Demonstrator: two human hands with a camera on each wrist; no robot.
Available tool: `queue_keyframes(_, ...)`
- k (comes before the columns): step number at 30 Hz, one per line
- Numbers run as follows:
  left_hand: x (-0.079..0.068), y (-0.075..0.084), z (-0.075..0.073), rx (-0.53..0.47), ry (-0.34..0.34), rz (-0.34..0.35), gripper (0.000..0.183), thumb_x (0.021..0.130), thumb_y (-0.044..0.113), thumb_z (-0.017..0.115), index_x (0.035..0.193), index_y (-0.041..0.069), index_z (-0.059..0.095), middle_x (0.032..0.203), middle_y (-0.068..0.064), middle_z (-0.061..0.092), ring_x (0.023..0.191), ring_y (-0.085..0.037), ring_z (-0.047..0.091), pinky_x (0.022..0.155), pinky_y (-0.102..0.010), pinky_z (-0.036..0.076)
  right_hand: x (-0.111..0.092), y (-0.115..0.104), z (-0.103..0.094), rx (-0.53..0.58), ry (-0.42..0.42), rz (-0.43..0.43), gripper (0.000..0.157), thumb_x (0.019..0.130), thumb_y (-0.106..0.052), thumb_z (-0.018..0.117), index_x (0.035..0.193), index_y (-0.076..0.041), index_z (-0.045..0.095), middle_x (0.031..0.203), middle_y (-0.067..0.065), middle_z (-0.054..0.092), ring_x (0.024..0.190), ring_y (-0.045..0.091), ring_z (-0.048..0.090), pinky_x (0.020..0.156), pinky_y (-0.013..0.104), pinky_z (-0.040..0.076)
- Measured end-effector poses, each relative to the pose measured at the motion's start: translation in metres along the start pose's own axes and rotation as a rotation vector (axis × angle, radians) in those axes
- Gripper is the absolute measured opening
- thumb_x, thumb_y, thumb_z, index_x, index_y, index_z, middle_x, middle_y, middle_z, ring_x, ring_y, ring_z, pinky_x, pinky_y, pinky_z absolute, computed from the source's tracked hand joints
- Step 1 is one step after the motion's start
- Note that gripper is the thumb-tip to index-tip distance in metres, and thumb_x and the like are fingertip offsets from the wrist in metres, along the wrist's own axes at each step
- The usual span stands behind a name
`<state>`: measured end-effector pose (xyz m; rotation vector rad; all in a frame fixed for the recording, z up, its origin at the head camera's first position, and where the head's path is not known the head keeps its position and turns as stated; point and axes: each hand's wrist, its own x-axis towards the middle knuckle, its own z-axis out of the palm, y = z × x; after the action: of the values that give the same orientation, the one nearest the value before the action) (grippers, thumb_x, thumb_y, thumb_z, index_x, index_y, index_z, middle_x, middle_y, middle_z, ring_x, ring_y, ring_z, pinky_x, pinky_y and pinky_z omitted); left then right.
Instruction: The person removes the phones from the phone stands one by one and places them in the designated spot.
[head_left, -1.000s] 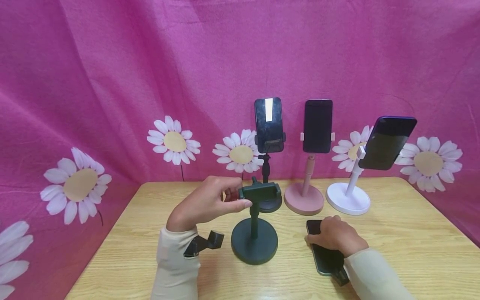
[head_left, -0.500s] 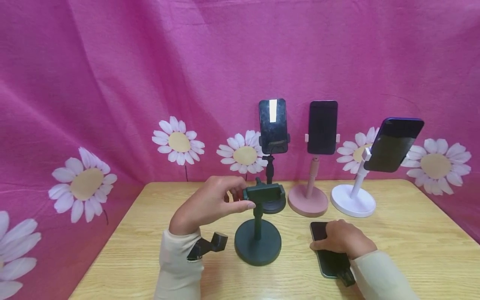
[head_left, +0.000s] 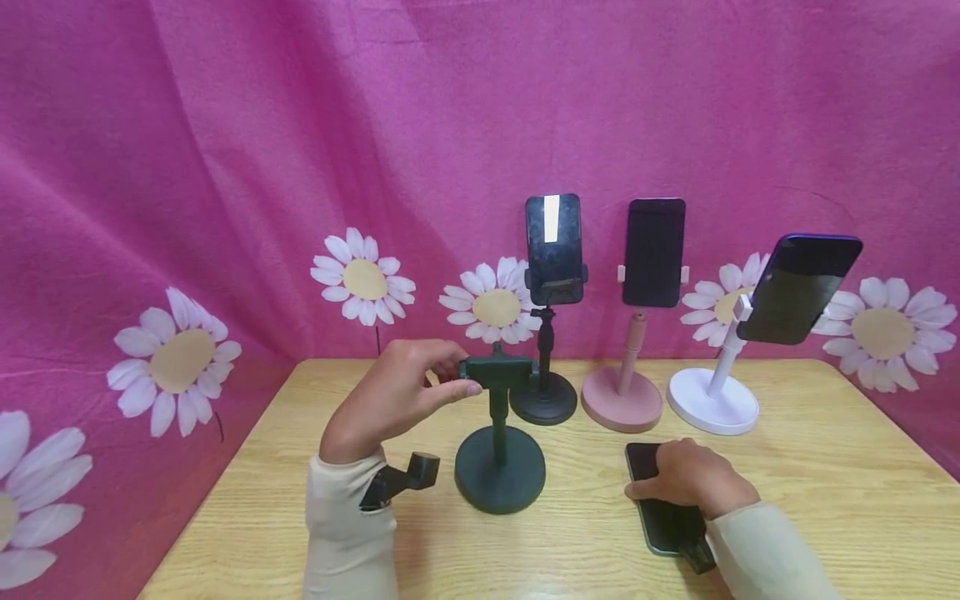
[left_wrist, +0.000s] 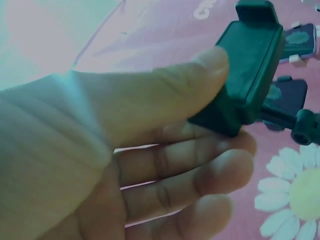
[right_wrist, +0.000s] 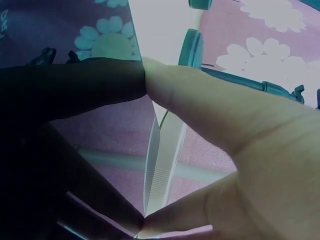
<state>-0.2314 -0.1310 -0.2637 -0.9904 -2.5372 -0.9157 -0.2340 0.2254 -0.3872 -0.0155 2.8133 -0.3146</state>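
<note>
Two hands busy, set well apart, each on its own thing. Green stand [head_left: 498, 440] is upright on the table [head_left: 570, 546]. Left hand [head_left: 393, 396] pinches the left end of the clamp [head_left: 498, 372] atop the green stand, thumb in front, fingers behind. Right hand [head_left: 701, 477] has thumb and fingers bent over the far end of the phone [head_left: 669, 529], lying flat right of the green stand; exact hold on its edges hard to tell. To do it well, I'd say: grip only the clamp's end so its face stays free, push gently so the stand doesn't tip, hold the phone by its long sides. Room: bare wood between green stand and phone. Tight: black stand [head_left: 543, 408] just behind-right of the green stand, could get knocked; pink stand [head_left: 621, 407], white stand [head_left: 712, 408] farther right. Table's far edge is behind the green stand, near edge out of view
</note>
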Motion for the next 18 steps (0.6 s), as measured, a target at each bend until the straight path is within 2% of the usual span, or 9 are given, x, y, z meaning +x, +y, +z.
queue_keyframes(4, -0.001, -0.012, -0.002, 0.018, 0.076, -0.062, 0.017, 0.082, 0.022, 0.078, 0.093, 0.013, 0.070, 0.078, 0.005, 0.066, 0.070, -0.011, 0.061, 0.060, -0.031, 0.051, 0.000, 0.001, 0.000, 0.004, -0.009, 0.006, 0.073, 0.070, -0.062, 0.074, 0.095, 0.005, 0.062, 0.074, 0.011, 0.053, 0.065, 0.023, 0.053, 0.059, 0.036, 0.046)
queue_keyframes(11, 0.003, -0.032, 0.001, 0.100, 0.257, -0.184, 0.029, 0.082, 0.018, 0.077, 0.107, 0.005, 0.070, 0.084, -0.005, 0.069, 0.075, -0.019, 0.063, 0.069, -0.036, 0.053, 0.000, 0.001, 0.000, -0.002, 0.000, -0.009, 0.071, 0.072, -0.061, 0.073, 0.095, 0.005, 0.062, 0.074, 0.011, 0.053, 0.065, 0.022, 0.053, 0.058, 0.036, 0.046)
queue_keyframes(18, 0.010, -0.053, 0.010, 0.100, 0.432, -0.244, 0.035, 0.085, 0.016, 0.074, 0.118, 0.004, 0.067, 0.089, -0.009, 0.069, 0.078, -0.024, 0.062, 0.069, -0.039, 0.052, 0.001, 0.001, 0.000, -0.012, -0.008, -0.008, 0.071, 0.072, -0.062, 0.073, 0.096, 0.004, 0.063, 0.075, 0.010, 0.054, 0.066, 0.022, 0.053, 0.059, 0.036, 0.046)
